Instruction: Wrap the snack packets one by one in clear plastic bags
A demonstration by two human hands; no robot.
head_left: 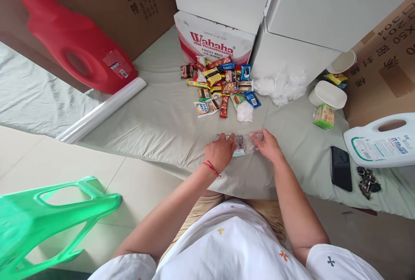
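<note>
Both ends of the clear, crinkly plastic packet [241,144] at your twelve o'clock are held: your left hand [219,154] curls nearly closed, your right hand [267,145] pinches at three o'clock. Anchor left, tension gently.

Left hand [219,153]: back upward, fingers curled in a grip
Right hand [266,145]: near the left hand but apart, fingers bent and pointing toward it, gripping
Left forearm [180,205]: bare, slanting back and outward from its hand
Right forearm [294,198]: bare, steeper, also running back and outward
</note>
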